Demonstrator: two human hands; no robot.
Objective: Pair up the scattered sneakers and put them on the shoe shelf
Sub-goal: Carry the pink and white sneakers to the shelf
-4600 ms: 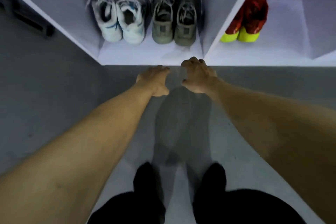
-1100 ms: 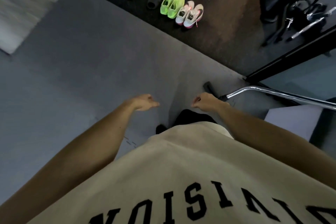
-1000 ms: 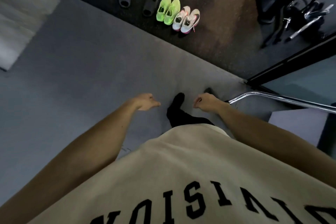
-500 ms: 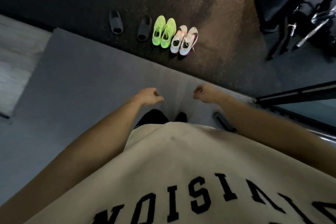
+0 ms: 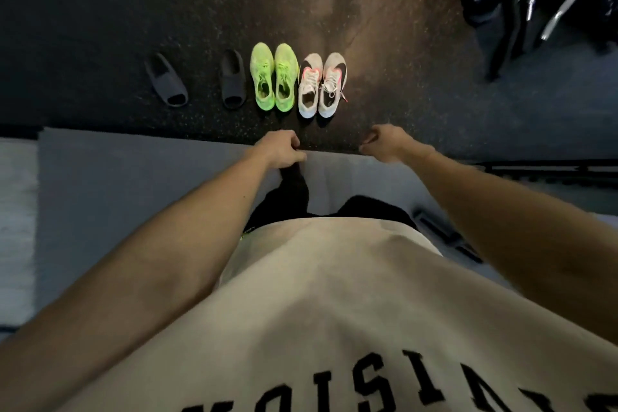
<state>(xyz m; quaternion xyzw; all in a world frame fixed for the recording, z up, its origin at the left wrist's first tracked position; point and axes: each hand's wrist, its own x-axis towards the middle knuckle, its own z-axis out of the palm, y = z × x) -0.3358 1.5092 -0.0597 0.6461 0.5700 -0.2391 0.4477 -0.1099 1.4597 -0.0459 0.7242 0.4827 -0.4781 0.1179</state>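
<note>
Two sneaker pairs stand side by side on the dark speckled floor ahead of me. The neon green pair (image 5: 274, 80) is on the left and the white pair with black and pink marks (image 5: 321, 85) is on the right, heels toward me. My left hand (image 5: 279, 150) hangs just below the green pair with fingers loosely curled and holds nothing. My right hand (image 5: 384, 144) hangs below and right of the white pair, also loosely curled and empty. The shoe shelf is out of view.
Two dark slides (image 5: 165, 80) (image 5: 233, 78) lie left of the sneakers. A grey mat (image 5: 117, 184) is under my feet, its edge just behind my hands. Dark furniture and metal tubing (image 5: 535, 0) stand at the upper right. My beige shirt fills the lower view.
I have turned away from the shelf and walked toward the sneakers on the floor; they now sit closer and lower in view. Both hands stay empty in front of me.
</note>
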